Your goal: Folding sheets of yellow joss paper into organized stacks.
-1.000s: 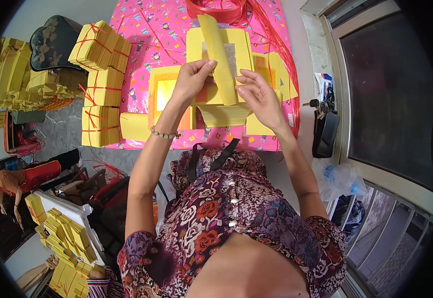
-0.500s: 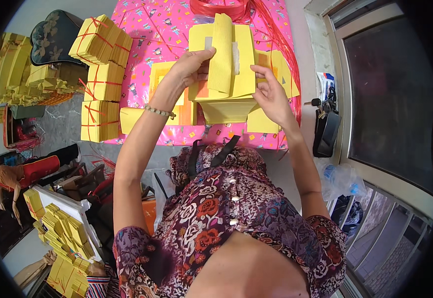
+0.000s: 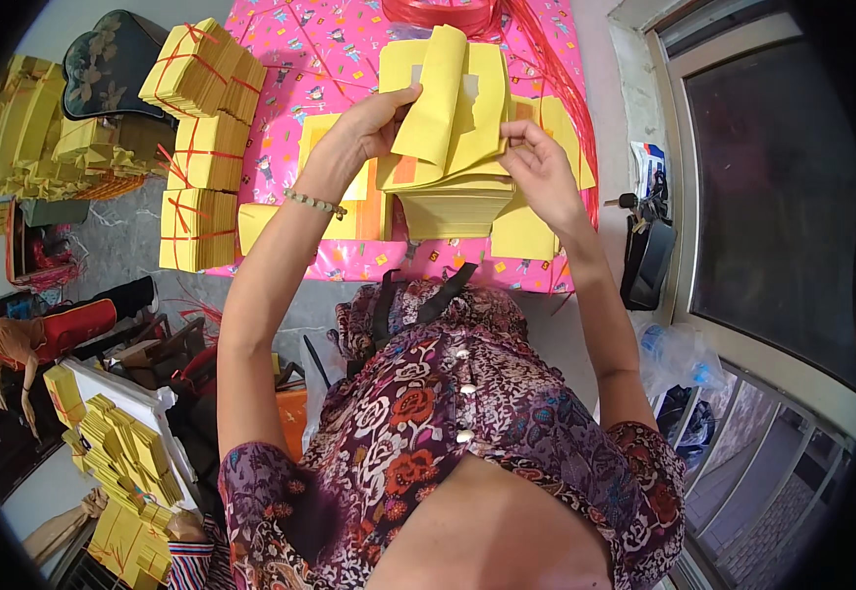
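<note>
A tall stack of yellow paper (image 3: pixel 456 213) stands near the front of the pink-covered table. On top of it, a yellow paper sheet (image 3: pixel 431 103) is curled over lengthwise, with a pale grey patch and an orange patch showing beneath. My left hand (image 3: pixel 374 120) has the sheet's left side pinched between thumb and fingers. At the right edge, my right hand (image 3: pixel 541 169) pinches the paper's corner, lifting it slightly off the stack. Other yellow sheets with orange parts (image 3: pixel 373 211) lie left of the stack. More yellow paper (image 3: pixel 523 234) sticks out on its right.
Bundles of yellow paper tied with red string (image 3: pixel 198 228) line the table's left edge. Red plastic strands (image 3: pixel 541 74) run along the right side. A window frame (image 3: pixel 679 147) borders the right. At lower left, another person's hand (image 3: pixel 187 526) is beside more yellow bundles (image 3: pixel 128 452).
The curled sheet has tilted and its lower end bends more. My right hand has closed on the paper's right corner and raised it; my left hand has shifted slightly up and left.
</note>
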`<state>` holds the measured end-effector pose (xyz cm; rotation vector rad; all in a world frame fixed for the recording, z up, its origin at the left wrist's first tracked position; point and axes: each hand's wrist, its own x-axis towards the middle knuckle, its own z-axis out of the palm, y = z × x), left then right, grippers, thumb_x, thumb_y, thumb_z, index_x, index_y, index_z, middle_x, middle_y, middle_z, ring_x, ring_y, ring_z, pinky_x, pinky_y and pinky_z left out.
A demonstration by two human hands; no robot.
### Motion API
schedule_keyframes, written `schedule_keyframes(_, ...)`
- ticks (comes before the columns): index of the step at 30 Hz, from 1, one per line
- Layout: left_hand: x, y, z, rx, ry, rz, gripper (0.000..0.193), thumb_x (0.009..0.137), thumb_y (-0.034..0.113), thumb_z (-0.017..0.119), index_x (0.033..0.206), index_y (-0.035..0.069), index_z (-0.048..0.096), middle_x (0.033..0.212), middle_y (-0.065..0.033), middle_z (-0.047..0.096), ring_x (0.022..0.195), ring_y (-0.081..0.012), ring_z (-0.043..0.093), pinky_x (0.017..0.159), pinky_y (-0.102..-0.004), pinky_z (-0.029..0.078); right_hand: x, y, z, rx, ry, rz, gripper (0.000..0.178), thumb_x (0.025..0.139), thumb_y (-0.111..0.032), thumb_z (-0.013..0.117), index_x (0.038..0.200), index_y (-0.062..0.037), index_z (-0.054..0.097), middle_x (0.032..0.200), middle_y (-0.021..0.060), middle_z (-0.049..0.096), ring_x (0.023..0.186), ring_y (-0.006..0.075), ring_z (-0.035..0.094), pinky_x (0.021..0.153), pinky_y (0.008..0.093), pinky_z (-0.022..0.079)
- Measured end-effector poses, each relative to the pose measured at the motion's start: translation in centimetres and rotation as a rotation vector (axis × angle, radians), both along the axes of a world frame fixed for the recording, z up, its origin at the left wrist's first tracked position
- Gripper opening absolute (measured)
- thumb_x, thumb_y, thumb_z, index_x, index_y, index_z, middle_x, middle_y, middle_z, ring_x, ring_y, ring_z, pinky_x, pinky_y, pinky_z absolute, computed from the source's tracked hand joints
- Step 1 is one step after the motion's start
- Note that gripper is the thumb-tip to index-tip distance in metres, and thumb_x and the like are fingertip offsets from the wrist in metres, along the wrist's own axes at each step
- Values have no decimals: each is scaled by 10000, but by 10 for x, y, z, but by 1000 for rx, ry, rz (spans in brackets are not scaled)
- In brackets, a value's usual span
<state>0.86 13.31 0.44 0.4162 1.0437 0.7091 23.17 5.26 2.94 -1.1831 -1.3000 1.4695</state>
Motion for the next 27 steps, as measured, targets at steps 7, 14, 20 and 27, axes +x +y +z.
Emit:
schedule_keyframes(7,2,-25,17,496,144,-328,515,877,409,636,1205,25,537,971,-54,609,870,-157,600,781,-290,502,-15,13,9,118,2,41,207,908,-17,543,1113,13,531,938,30,549,827,62,571,683,177,451)
schedule_keyframes(14,5,-51,2,1144,705,-486,566,765,252,730,1218,-3,506,956,-100,604,946,-154,568,828,-303,467,-14,12,10,88,67,43,280,916,-98,597,1153,-2,480,980,63,559,885,106,595,748,231,494)
schedule_keyframes(20,-3,-52,-10,906,356,-114,438,924,194,555,1298,9,423,994,-113,618,842,-126,586,760,-290,482,20,9,15,662,-813,345,445,730,-215,778,1036,-50,500,985,93,556,953,262,581,839,385,466)
schedule_keyframes(27,-5,-59,0,1059,528,-2,744,861,97,665,1406,111,160,1069,-205,519,820,-264,678,628,-316,563,25,8,11,746,-897,374,412,717,-267,768,995,-53,551,1047,97,554,1034,296,539,882,384,437)
